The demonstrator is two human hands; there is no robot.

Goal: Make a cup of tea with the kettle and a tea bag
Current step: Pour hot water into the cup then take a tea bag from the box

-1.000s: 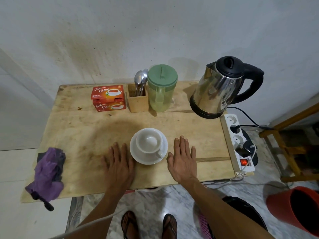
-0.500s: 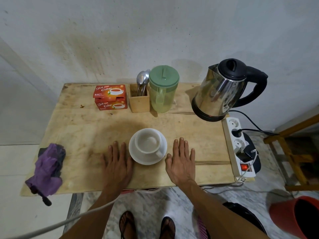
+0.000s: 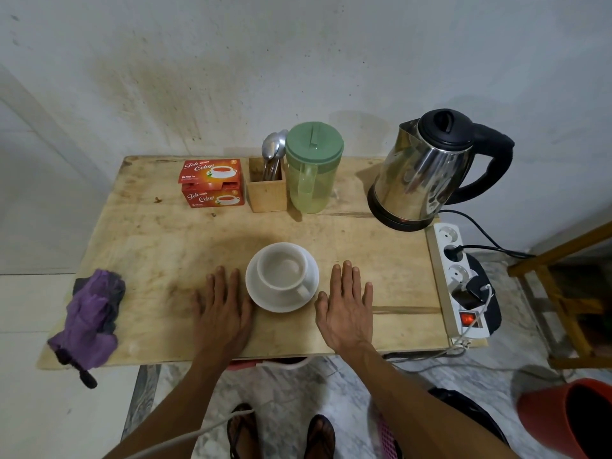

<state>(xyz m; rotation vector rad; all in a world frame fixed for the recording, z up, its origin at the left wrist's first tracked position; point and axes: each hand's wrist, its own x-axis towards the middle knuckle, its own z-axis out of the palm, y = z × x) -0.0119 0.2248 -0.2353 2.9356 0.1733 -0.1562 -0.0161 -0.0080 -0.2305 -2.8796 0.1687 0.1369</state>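
Both hands, left hand [image 3: 222, 313] and right hand [image 3: 346, 309], are lying flat on the worn wooden table [image 3: 159, 246], fingers straight and loosely together, flanking the empty white cup [image 3: 281, 268] (on its white saucer [image 3: 261, 293]).

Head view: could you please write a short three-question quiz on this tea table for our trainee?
1. True or false: the cup stands on a saucer.
2. What stands right of the jug? A kettle, B tea boxes, C umbrella.
3. Fill in: the left hand and right hand lie ___ on the table.
Key: 1 true; 2 A; 3 flat.
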